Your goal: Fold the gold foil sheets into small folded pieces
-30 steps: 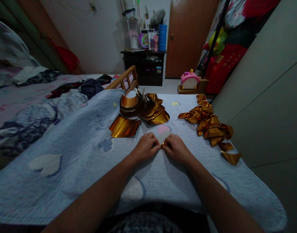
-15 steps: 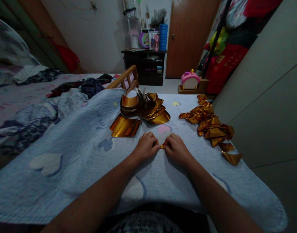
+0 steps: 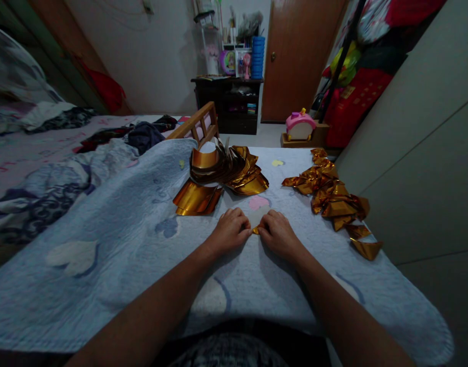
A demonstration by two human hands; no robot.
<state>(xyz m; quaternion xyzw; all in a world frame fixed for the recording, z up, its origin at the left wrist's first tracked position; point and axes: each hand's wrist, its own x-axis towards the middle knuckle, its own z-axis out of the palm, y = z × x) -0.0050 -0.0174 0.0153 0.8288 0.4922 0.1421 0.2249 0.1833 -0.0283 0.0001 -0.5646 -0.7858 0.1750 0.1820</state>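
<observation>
Almost nothing has moved since the earlier frames: both hands have crept slightly toward the top of the frame and stay pressed together at its centre. The left hand (image 3: 231, 228) and the right hand (image 3: 278, 232) lie knuckles up on the pale blue quilted blanket (image 3: 115, 239), with their fingertips meeting. They are pinched on a small sheet of gold foil paper (image 3: 256, 230). Only a gold corner shows between the thumbs, with a pale patch of the sheet just above it.

Above and left of the hands lies a flat stack of shiny gold foil sheets (image 3: 196, 199). Touching its upper edge is a heap of curled gold foil sheets (image 3: 234, 171). To the right of the frame, well apart from the hands, a trail of folded gold foil pieces (image 3: 333, 196) runs down the blanket toward its edge. A pink plastic toy (image 3: 300, 126) stands on the floor beyond the bed.
</observation>
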